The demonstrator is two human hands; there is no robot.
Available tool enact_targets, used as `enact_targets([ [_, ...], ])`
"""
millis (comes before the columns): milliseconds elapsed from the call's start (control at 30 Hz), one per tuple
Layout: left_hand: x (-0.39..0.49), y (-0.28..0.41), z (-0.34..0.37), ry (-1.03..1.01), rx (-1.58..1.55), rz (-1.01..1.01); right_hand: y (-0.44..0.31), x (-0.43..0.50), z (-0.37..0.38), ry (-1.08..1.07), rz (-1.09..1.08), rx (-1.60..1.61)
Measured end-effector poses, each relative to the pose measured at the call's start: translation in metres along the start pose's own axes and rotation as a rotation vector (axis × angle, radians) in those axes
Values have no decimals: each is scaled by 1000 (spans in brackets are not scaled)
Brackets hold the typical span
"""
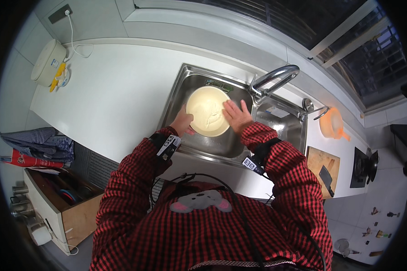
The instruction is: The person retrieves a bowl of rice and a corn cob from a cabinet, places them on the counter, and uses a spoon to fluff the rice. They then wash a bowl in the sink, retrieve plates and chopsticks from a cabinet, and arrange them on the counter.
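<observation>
My left hand (183, 121) grips the left rim of a cream-coloured round bowl (208, 111) over the left basin of a stainless steel sink (224, 149). Something pale, perhaps liquid, shows inside the bowl; I cannot tell what it is. At the bowl's right rim is my right hand (237, 115), palm down and fingers apart, with nothing held in it. Behind the bowl, a dark green patterned item (220, 85) lies in the basin. The chrome faucet (274, 79) arches over the sink's back edge.
Right of the sink are an orange strainer or colander (331, 123), a wooden cutting board (313, 162) and a cleaver (325, 176) on it. A lidded cream container (49, 64) stands far left on the counter (115, 88). An open drawer (78, 216) juts out at lower left.
</observation>
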State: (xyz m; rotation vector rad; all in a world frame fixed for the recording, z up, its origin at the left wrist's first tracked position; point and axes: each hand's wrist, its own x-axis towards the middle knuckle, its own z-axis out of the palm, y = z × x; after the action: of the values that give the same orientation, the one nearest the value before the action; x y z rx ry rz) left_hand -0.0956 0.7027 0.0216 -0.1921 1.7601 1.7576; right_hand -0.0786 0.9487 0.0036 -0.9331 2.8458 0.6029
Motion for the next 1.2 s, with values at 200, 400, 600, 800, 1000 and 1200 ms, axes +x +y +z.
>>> enact_targets([
  [200,1,-16,9,-1,-90,23,-50,11,-32,-390,-103,688],
  [400,-4,-22,20,-115,-99,-30,-50,24,-18,-11,189,620],
  [600,-2,-24,19,-90,-130,-6,-64,38,24,-283,173,611],
  [800,-3,-28,22,-83,-165,-33,-57,43,31,-5,194,719],
  [1000,-9,-23,27,-175,-160,-46,-52,45,8,78,145,723],
  [1200,-9,-23,26,-194,-155,-68,-38,34,-7,-5,191,661],
])
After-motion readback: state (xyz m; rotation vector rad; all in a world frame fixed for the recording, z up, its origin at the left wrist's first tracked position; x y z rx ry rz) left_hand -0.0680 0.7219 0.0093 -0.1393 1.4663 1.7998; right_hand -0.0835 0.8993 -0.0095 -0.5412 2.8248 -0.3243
